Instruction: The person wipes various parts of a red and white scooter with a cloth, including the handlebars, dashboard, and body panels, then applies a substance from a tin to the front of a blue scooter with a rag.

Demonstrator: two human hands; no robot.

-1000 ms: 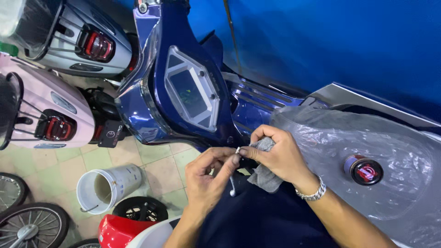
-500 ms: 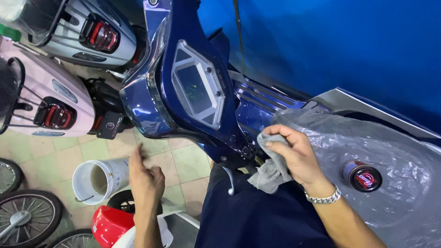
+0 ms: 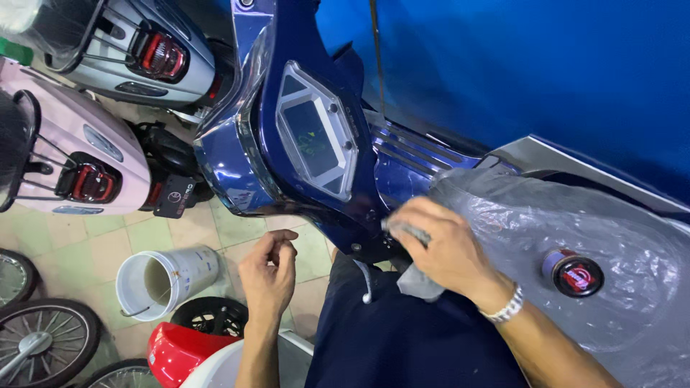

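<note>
The bucket (image 3: 167, 276) is standing on the floor tiles, just left of the left hand (image 3: 269, 276), which is hovering loosely curled and holding nothing. The right hand (image 3: 445, 251) is pressing a grey rag (image 3: 415, 282) against the blue scooter (image 3: 302, 151) below its display. A small tin (image 3: 575, 274) is sitting on the plastic-wrapped seat (image 3: 632, 237); a swinging elbow could likely knock it off. Room is tight: scooter ahead, seat to the right.
</note>
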